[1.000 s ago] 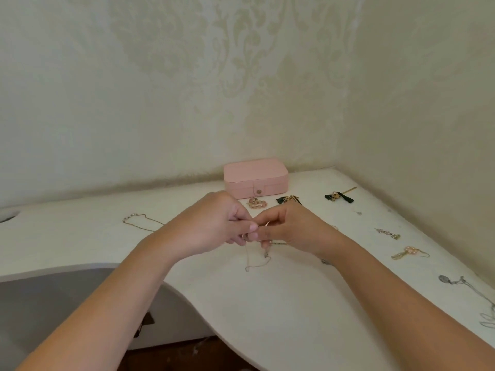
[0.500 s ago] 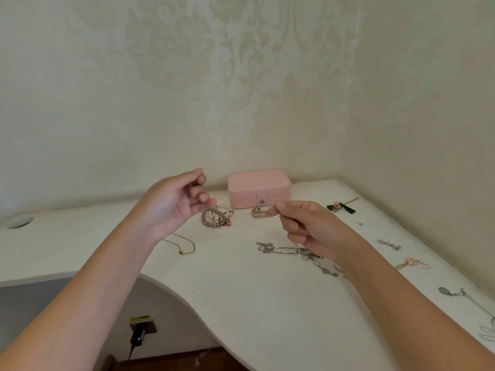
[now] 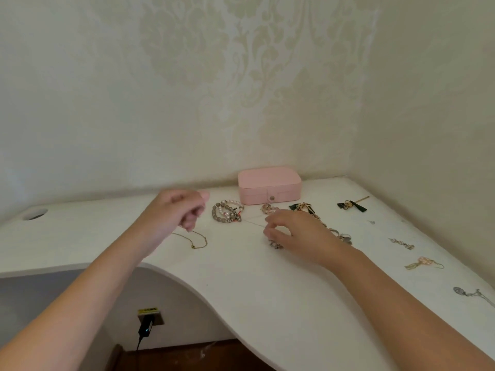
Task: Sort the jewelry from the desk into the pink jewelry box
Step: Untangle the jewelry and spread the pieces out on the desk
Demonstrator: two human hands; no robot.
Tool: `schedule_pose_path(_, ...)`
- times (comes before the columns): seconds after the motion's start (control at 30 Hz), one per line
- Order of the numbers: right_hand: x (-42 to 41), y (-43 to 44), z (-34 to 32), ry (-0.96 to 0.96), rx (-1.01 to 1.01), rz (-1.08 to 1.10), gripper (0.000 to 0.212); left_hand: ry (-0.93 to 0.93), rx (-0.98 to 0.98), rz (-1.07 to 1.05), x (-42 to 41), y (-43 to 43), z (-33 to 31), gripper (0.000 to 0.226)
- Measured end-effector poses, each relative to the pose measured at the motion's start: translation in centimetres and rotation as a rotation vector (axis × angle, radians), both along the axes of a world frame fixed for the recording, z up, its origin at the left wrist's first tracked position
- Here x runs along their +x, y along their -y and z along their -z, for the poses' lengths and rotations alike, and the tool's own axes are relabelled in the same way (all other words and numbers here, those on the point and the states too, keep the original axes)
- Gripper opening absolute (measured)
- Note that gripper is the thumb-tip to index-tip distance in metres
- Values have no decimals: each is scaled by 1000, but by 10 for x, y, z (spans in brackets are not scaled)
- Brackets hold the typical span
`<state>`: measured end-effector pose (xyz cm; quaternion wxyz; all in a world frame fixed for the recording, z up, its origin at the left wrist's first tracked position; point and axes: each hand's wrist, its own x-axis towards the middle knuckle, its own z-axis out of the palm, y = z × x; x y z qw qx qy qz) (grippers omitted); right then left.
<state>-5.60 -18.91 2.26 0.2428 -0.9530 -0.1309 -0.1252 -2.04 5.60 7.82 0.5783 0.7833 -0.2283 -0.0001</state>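
The pink jewelry box (image 3: 269, 184) stands with its lid down at the back of the white desk (image 3: 267, 290), against the wall. My left hand (image 3: 179, 212) is blurred, its fingers curled, just left of a heap of beaded bracelets (image 3: 227, 211). My right hand (image 3: 292, 231) pinches a very thin chain (image 3: 254, 223) with its fingertips. That chain runs taut up and left toward my left hand, which seems to hold its other end. A gold necklace (image 3: 194, 241) lies on the desk below my left hand. A silver piece (image 3: 276, 245) shows under my right hand.
Between the box and my right hand lie a pink bead earring (image 3: 269, 208) and a green tassel piece (image 3: 302, 207). Rightward lie another tassel earring (image 3: 351, 204), a silver chain pile (image 3: 344, 236), a silver earring (image 3: 401, 243), a pink earring (image 3: 424, 263) and a silver necklace (image 3: 471, 293). The desk front curves inward at left.
A second ago both hands met, pinching the thin chain together. They have drawn apart, the left going left, the right lowering to the desk. The view has tilted and uncovered the bracelets.
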Motion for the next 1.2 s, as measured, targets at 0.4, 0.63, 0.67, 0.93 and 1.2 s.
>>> schedule_pose_path(0.4, 28, -6, 19, -151, 64, -24, 34, 429, 559, 112, -13, -8, 86, 27)
schedule_pose_path(0.63, 36, -1, 10, -84, 107, -7, 29, 302, 590, -90, 4, -3, 86, 47)
schedule_pose_path(0.67, 37, 3, 6, -57, 106, 9, 25, 239, 689, -120, 11, -2, 88, 53)
schedule_pose_path(0.93, 8, 38, -15, -202, 26, 74, 9, 52, 953, -146, 57, -15, 86, 64)
schedule_pose_path(1.2, 4, 35, -12, -285, 5, 80, 6, 216, 885, -56, 39, 33, 81, 62)
